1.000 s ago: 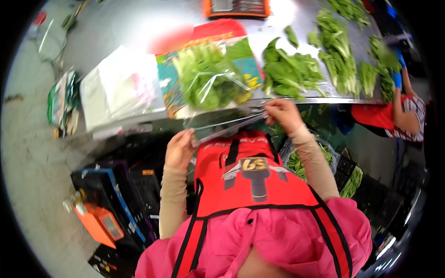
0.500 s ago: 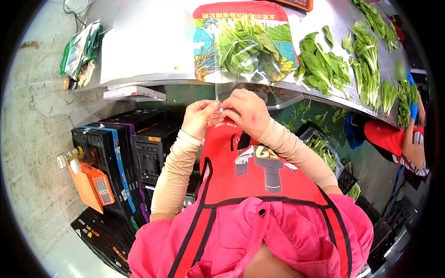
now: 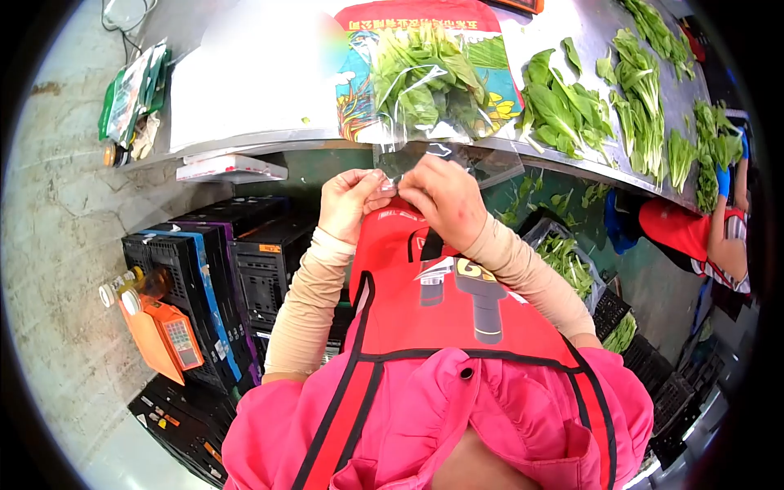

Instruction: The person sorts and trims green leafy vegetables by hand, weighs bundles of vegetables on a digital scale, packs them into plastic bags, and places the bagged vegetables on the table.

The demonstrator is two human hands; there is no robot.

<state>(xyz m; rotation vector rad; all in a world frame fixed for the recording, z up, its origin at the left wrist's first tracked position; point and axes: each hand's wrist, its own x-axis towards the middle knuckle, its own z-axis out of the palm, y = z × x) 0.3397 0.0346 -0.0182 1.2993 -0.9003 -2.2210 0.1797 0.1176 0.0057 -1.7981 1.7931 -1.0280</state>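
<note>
A clear plastic bag of leafy greens (image 3: pixel 425 82) lies on a printed red and blue cloth (image 3: pixel 355 82) at the table edge. Its loose end hangs over the edge towards me. My left hand (image 3: pixel 349 202) pinches the plastic near its left corner. Close beside it on the right, my right hand (image 3: pixel 445 196) is also closed on the plastic, its back towards the camera and its fingertips partly hidden. Right of the bag, loose greens (image 3: pixel 563 106) rest on the metal table (image 3: pixel 523 153).
Stacked black crates (image 3: pixel 196 302) with an orange scale (image 3: pixel 163 335) and bottles stand at lower left. White sheets (image 3: pixel 237 90) cover the table's left part. A co-worker in red (image 3: pixel 674 224) with blue gloves is at the right. A bag of greens (image 3: pixel 563 261) sits below the table.
My hands, earlier wide apart along the bag's opening, have come together at its left part. Since half a second ago they have barely moved. The view has tilted and shifted.
</note>
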